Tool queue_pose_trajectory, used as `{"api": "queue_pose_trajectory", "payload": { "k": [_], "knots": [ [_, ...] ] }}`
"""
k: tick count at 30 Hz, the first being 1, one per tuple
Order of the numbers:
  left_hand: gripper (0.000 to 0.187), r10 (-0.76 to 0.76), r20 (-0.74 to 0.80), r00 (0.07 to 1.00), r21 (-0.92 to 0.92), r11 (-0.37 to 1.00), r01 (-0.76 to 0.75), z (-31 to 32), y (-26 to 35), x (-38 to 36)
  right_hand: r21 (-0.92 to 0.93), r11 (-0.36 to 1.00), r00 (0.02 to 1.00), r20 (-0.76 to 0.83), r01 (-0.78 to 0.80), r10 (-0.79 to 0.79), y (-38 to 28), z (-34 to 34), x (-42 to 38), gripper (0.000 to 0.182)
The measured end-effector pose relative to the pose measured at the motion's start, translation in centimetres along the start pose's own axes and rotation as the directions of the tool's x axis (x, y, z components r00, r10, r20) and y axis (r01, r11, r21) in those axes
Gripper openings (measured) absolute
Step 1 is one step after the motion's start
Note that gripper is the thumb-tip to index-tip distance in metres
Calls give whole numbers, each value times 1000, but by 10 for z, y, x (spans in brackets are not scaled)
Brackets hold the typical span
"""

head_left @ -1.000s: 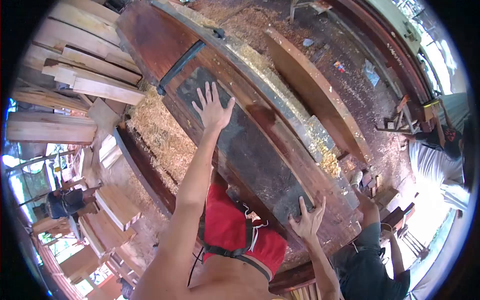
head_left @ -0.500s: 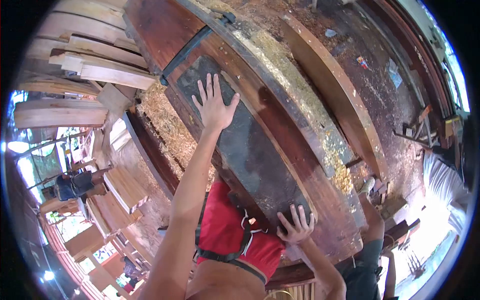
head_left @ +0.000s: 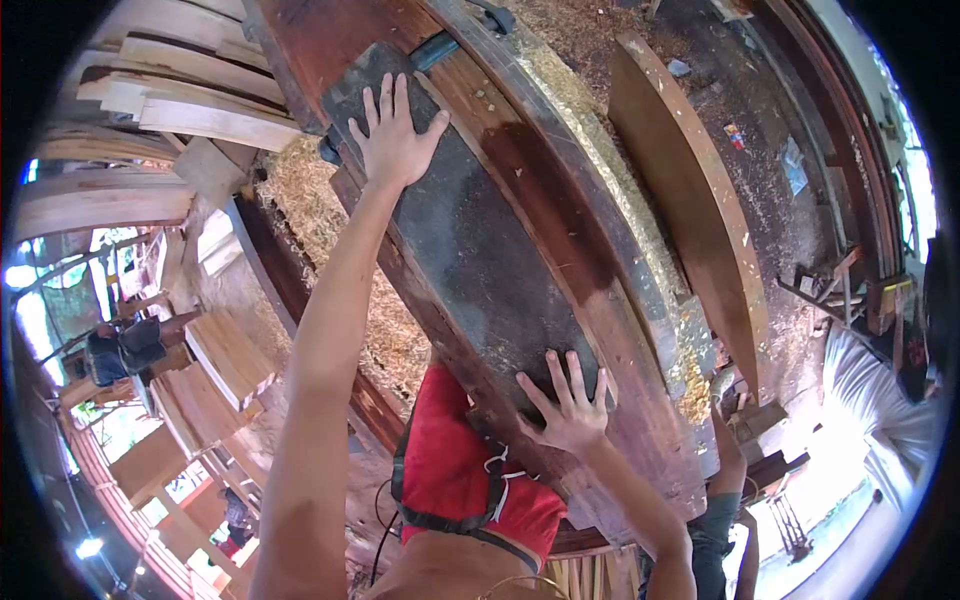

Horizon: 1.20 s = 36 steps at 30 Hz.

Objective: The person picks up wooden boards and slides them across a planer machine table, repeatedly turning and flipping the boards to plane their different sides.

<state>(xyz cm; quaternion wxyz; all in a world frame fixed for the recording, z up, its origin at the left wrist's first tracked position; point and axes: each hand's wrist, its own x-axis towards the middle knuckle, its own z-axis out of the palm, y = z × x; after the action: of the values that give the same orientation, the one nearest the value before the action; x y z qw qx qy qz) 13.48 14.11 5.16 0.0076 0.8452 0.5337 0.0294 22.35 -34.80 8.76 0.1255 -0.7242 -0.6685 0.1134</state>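
A long, flat dark grey slab (head_left: 480, 270) lies lengthwise on a reddish-brown wooden workbench (head_left: 640, 370). My left hand (head_left: 398, 145) presses flat on the slab's far end with fingers spread. On its near end rests my right hand (head_left: 570, 405), palm down and fingers apart. Neither hand is wrapped around anything. A black metal bar (head_left: 433, 50) crosses the bench at the far end, partly covered by the slab. The slab's exact material cannot be made out.
A curved brown board (head_left: 680, 190) stands on edge right of the bench. Wood shavings (head_left: 395, 350) lie to the left, with stacked planks (head_left: 215, 115) beyond. Another person's leg (head_left: 725, 450) is close at the lower right, and a further person (head_left: 130, 345) is at left.
Both hands and the slab have slid away from me along the bench. The slab's far end now overlaps the black bar it lay short of before. The view has shifted slightly.
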Motion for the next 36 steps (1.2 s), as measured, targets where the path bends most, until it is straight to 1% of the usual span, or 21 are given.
{"api": "queue_pose_trajectory", "payload": {
  "k": [5,7,10,14,17,19,21,22,23,24,25,27,28,29,30,31,33,34,35,36],
  "knots": [
    [101,-5,-12,1000,-4,1000,5,3,-20,32,-7,1000,1000,-4,7,-7,-4,6,36,77],
    [101,-3,-22,1000,-9,1000,3,7,-32,44,-1,1000,998,-55,23,-23,-6,10,50,76],
    [100,22,-69,997,-6,1000,-22,14,-47,64,10,999,999,-19,32,-32,-7,9,73,77],
    [100,34,-114,993,-2,999,-34,20,-69,94,22,999,999,-31,34,-33,-11,15,107,73],
    [100,28,-113,993,3,1000,-28,23,-83,114,43,999,999,-10,31,-30,-13,14,130,72],
    [100,4,-105,994,-23,1000,-7,25,-89,126,47,998,999,-25,46,-45,-15,13,146,72],
    [101,39,-129,991,-16,999,-41,21,-102,141,43,998,997,-62,46,-44,-20,13,168,73],
    [96,-1,-174,985,-70,997,-11,19,-105,140,66,997,997,-60,49,-45,-23,11,180,71],
    [96,-15,-189,982,-69,998,2,17,-113,134,61,996,996,-67,68,-64,-23,10,194,71],
    [95,-97,-291,952,-283,959,12,6,-116,106,69,995,998,-23,66,-64,-24,5,208,71],
    [93,-190,-365,911,-481,877,-10,-4,-116,71,80,995,998,25,54,-56,-28,2,220,72],
    [88,-443,-320,838,-756,652,56,-26,-110,-26,87,994,998,26,63,-65,-38,3,242,73],
    [84,-624,-272,733,-769,599,225,13,-123,-74,63,997,997,48,52,-55,-42,4,252,74],
    [73,-764,-83,640,-809,427,404,38,-115,-112,35,998,996,70,47,-50,-44,4,263,75],
    [70,-759,108,643,-828,289,480,56,-110,-143,43,998,998,31,56,-57,-46,10,272,75],
    [67,-719,296,629,-817,150,556,65,-104,-164,40,996,996,39,76,-78,-47,14,280,75],
    [63,-676,431,598,-779,56,624,50,-77,-170,-15,996,996,-16,84,-85,-49,23,298,77],
    [63,-682,437,586,-779,38,626,49,-76,-169,-33,995,995,-32,97,-98,-50,25,306,78],
    [64,-676,374,635,-828,65,557,49,-77,-167,-40,993,993,-19,115,-116,-52,28,315,78],
    [65,-672,306,674,-869,93,487,54,-79,-168,-64,991,992,-47,113,-116,-54,29,324,77]
  ]
}}
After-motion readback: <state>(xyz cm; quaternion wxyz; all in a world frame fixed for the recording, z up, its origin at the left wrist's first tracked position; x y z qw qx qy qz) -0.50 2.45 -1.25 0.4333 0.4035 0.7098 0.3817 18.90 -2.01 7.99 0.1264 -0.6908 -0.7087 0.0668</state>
